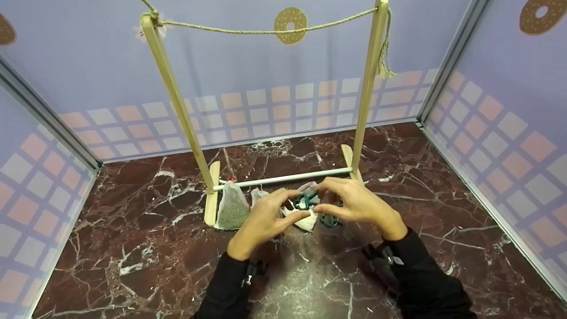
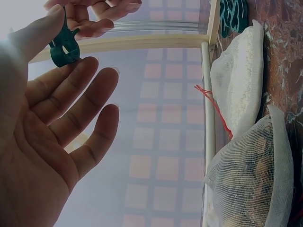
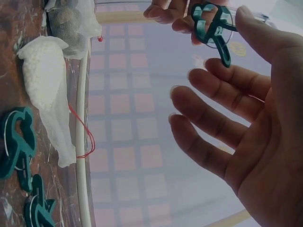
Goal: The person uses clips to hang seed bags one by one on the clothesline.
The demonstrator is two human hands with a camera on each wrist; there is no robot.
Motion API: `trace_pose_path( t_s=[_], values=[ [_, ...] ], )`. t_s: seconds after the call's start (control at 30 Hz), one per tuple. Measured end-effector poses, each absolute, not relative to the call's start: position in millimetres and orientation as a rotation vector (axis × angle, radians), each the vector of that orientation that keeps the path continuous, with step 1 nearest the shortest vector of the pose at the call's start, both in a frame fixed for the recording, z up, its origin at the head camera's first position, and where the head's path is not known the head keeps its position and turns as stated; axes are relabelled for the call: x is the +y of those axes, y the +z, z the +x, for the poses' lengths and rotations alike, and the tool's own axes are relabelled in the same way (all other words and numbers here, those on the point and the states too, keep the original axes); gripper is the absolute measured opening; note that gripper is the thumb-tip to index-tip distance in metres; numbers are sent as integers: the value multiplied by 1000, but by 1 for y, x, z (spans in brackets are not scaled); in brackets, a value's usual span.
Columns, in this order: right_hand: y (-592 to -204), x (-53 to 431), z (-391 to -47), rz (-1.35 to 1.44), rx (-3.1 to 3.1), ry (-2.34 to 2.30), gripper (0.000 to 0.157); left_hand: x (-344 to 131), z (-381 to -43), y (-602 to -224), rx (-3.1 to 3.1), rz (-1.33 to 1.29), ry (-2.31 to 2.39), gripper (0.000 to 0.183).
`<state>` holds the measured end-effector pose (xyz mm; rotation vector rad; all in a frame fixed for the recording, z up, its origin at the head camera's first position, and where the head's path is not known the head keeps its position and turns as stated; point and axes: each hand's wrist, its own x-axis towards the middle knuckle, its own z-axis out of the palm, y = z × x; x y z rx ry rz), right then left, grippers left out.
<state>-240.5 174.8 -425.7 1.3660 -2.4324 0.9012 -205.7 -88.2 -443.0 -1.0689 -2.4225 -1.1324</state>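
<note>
A dark green plastic spring clip [image 1: 304, 201] is held in the air between both hands. My right hand [image 1: 354, 204] pinches its handles with thumb and index finger; the other fingers are spread loosely in the right wrist view. My left hand [image 1: 266, 215] has thumb and index finger at opposite edges of the clip's rounded end, and its remaining fingers are extended. Below lies a white mesh bag of white grains [image 3: 42, 71], partly covered by the hands in the head view. More green clips [image 1: 330, 220] lie on the table beneath my right hand.
A wooden frame [image 1: 172, 93] with a rope [image 1: 261, 32] strung across its top and a white bar [image 1: 288, 177] low down stands behind. By the bar rest a mesh bag of green contents [image 1: 234, 217] and a mesh bag of brown contents [image 2: 255, 175]. Patterned walls enclose the marbled table [image 1: 146, 266].
</note>
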Motion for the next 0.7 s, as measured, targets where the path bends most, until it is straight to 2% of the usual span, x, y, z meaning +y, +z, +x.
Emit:
trace_pose_path(
  t_s=[0.47,0.7],
  values=[
    [-423,181,-243,1343,-2266,1138,40,-87,-210,-444,-2403,-1078,-1146,46],
    [-415,198,-244,1201,-2254,1169,35,-89,-221,-442,-2444,-997,-1137,32]
  ],
)
